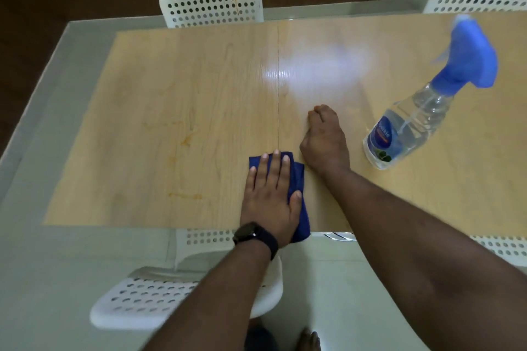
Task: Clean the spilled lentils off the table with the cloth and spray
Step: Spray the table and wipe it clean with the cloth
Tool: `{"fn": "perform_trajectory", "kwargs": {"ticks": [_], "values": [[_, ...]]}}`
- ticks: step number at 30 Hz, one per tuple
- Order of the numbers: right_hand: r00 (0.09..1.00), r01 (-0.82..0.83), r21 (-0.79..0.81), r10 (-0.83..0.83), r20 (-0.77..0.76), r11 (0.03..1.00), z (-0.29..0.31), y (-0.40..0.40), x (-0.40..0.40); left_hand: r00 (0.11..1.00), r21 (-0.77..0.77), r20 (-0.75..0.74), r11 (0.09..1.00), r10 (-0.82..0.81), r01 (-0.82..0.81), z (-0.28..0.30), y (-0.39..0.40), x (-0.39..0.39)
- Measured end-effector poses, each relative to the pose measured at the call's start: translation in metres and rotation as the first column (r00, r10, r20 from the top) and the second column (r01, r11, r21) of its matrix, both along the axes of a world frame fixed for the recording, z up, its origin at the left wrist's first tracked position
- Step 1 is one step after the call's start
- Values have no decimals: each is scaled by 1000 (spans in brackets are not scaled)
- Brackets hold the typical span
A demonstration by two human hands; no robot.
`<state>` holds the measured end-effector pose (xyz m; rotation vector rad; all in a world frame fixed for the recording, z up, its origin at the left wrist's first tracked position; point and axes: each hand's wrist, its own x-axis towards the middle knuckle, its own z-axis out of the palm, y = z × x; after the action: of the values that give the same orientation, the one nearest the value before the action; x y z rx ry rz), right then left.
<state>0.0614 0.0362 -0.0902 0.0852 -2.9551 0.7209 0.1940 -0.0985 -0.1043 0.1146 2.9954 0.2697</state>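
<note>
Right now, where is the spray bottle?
In the head view the spray bottle stands on the table, right of the right hand, untouched.

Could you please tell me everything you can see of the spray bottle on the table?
The clear plastic spray bottle with a blue trigger head stands upright on the light wooden tabletop, to the right of the right hand, which does not touch it. It holds clear liquid and carries a blue label low on its front; the print is too blurred to read. Nothing grips it.
</note>
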Motion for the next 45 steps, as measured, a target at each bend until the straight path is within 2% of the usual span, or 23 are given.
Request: {"fn": "perform_trajectory", "kwargs": {"ticks": [4, 10, 12, 17, 22, 27, 31, 33, 36, 41, 45], "values": [[1000, 0, 40, 1, -25, 999, -5, -3, 4, 1000, -39, -18, 999, 10, -11, -3, -10, -50], [993, -20, 79, 29, -114, 997, -13, -3, 4, 999, -67, -36, 998, 10, -12, 2, -21, -164], [993, -18, 73, 26, -113, 997, -13, -1, 0, 999, -63, -37, 998, 17, -20, 1, -18, -162], [998, 24, 92, -18, -62, 995, -3, -8, -3, 1000, -30, -8, 1000, -10, 10, 0, -30, -99], [998, 37, 121, -31, -46, 992, 0, -36, -47, 998, -22, -12, 998, -59, 58, 0, -40, -122], [998, 18, 17, -17, -54, 1000, -3, -48, -110, 996, -31, -29, 996, -86, 85, 1, -55, -194], [986, 132, -59, -137, -90, 989, -5, -58, -163, 995, -20, -39, 996, -89, 89, 0, -65, -269], [978, 181, -34, -183, -100, 983, -5, -63, -171, 995, -30, -45, 995, -92, 90, -1, -70, -312], [981, 147, 47, -139, -137, 988, -9, -65, -170, 988, -41, -62, 989, -143, 140, 1, -71, -376], [997, 69, 183, -71, 10, 981, -12, -66, -178, 978, -56, -56, 978, -203, 199, 1, -64, -426], [991, -27, 196, 0, 134, 980, -3, -65, -174, 994, -17, -37, 995, -102, 101, 4, -68, -388]]}}
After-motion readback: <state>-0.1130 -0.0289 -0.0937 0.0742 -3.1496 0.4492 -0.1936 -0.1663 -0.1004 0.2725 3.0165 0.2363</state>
